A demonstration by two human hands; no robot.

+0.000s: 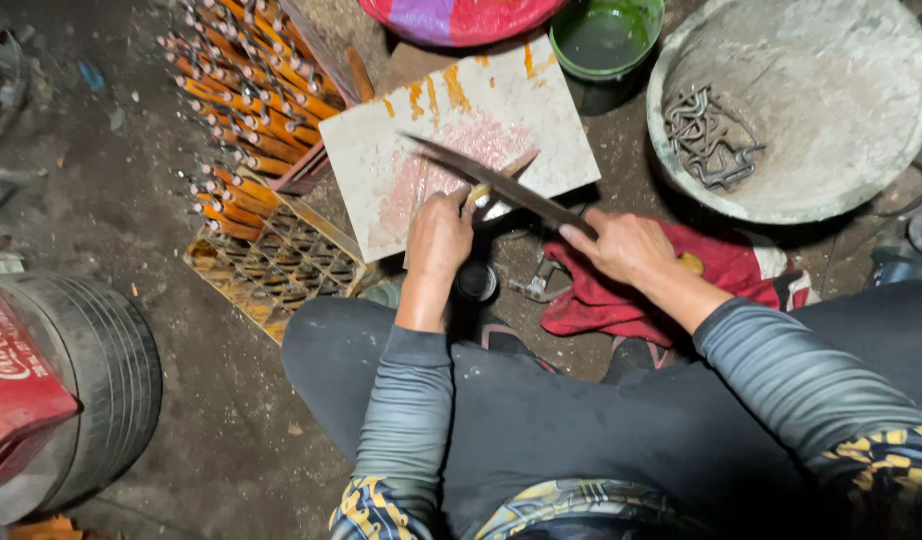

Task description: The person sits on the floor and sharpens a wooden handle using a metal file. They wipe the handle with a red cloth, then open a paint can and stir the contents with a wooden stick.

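- Filing in hand: right hand point(629, 245) fingers closed on a long dark file point(501, 184), laid across a small knife point(493, 200) over the tile point(461, 140).
- Left hand point(439, 235) fingers clamp the knife (blade mostly hidden).
- Next stroke likely needs steady downward pressure.

We count 1 long blade point(501, 185), 1 stone slab point(461, 130), 1 grey basin point(841, 60), 1 green bowl point(606, 40), 1 red cloth point(721, 265), 1 tyre point(101, 380), 1 yellow crate point(281, 260).

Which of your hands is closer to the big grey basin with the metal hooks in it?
Right. The right hand grips the long file just below-left of the grey basin; the left hand sits farther left, over the stained tile.
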